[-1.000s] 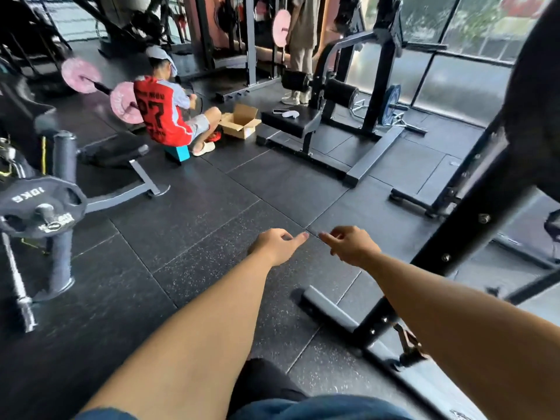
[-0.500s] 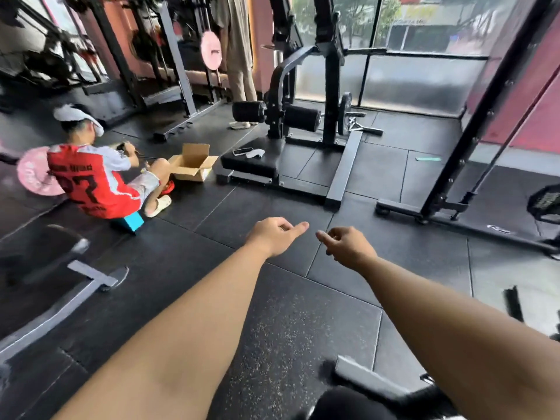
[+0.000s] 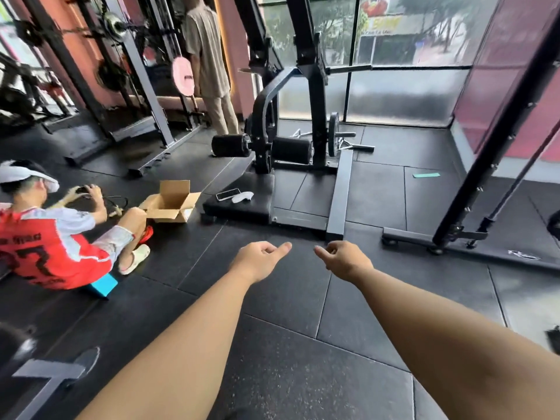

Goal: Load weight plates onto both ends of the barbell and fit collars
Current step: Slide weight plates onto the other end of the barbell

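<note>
Both bare forearms are reaching forward over the black speckled rubber floor (image 3: pixel 288 374). The left hand (image 3: pixel 259 260) is curling its fingers into the palm with the thumb sticking out to the right; its grip is clenched on nothing. The right hand (image 3: pixel 345 259) is doing the same in mirror, grip clenched and empty, thumb pointing left, the two thumb tips near each other but apart. To the left, a person in a red and white numbered jersey (image 3: pixel 45 247) is sitting low beside an open brown cardboard box (image 3: pixel 169 203). Beyond the hands, a black steel gym machine with padded rollers (image 3: pixel 303 153) is standing on the floor. A black round weight plate (image 3: pixel 333 134) is hanging on the machine's horizontal peg, showing its thin edge to the camera, the peg's long axis running left to right. Farther back on the left, a pink round weight plate (image 3: pixel 182 75) is standing upright at a rack, its flat face turned toward the camera, beside a person in beige clothes (image 3: pixel 209 56).
</note>
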